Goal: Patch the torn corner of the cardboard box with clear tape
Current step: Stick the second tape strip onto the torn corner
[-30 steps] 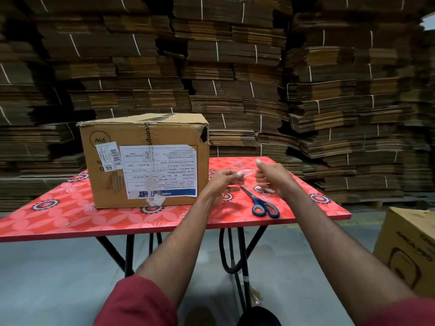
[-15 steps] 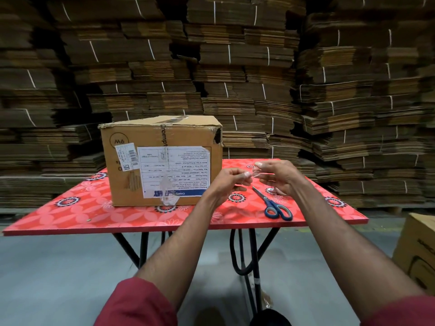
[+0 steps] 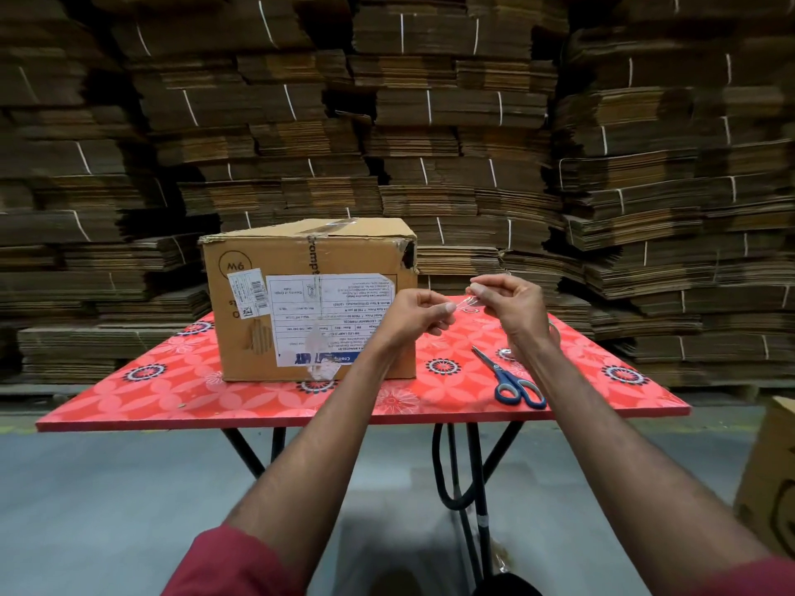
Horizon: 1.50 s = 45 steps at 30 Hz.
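Observation:
A brown cardboard box (image 3: pixel 301 260) with white labels stands on the red patterned table (image 3: pixel 180 393). Its upper right corner (image 3: pixel 408 255) is torn open, showing a dark hole. My left hand (image 3: pixel 419 318) and my right hand (image 3: pixel 505 301) are raised in front of the box's right side, each pinching one end of a short strip of clear tape (image 3: pixel 463 302) stretched between them. The strip is held below and to the right of the torn corner, apart from the box.
Blue-handled scissors (image 3: pixel 509 380) lie on the table under my right forearm. A clear tape roll (image 3: pixel 507 354) is partly hidden behind my right wrist. Stacks of flat cardboard (image 3: pixel 473 144) fill the background. Another box (image 3: pixel 770 479) stands on the floor at right.
Both hands have risen from near the tabletop to the level of the box's middle and drawn slightly apart, stretching the tape strip between them. The camera has shifted, so the box sits further right in view.

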Available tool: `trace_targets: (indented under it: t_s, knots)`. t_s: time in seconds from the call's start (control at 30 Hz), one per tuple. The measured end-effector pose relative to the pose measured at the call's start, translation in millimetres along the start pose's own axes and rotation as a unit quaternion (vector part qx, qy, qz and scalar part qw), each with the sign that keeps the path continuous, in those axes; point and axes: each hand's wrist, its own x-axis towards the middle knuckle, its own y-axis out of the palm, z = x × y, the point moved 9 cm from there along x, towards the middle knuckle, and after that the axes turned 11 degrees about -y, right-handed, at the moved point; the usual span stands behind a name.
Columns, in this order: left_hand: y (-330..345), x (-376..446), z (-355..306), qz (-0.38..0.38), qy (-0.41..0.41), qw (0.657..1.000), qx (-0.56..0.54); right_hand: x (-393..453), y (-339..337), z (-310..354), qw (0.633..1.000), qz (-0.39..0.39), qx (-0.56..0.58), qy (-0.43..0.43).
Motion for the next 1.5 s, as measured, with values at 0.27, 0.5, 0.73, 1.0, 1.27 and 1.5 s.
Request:
trace_targets:
  t_s: [0.27, 0.5, 0.73, 1.0, 1.27, 1.5]
  knots:
    - [-39, -26, -20, -0.063, 0.040, 0.997, 0.017, -1, 41, 17, 0.997, -0.009, -0.004, -0.074]
    - [-58, -37, -22, -0.121, 0.033, 0.992, 0.016, -8, 67, 28, 0.995, -0.009, 0.052, -0.083]
    - [-65, -38, -19, -0.171, 0.025, 0.985, 0.015, -11, 71, 21, 0.995, -0.042, 0.039, -0.085]
    - [-73, -38, -20, -0.211, 0.023, 0.977, -0.021, -11, 75, 20, 0.994, -0.046, -0.028, -0.093]
    - [-82, -41, -29, -0.230, 0.058, 0.970, 0.045, -8, 77, 27, 0.990, -0.012, -0.083, -0.113]
    - [-81, -45, -36, -0.246, 0.076, 0.964, 0.063, -3, 82, 16, 0.996, -0.020, -0.011, -0.083]
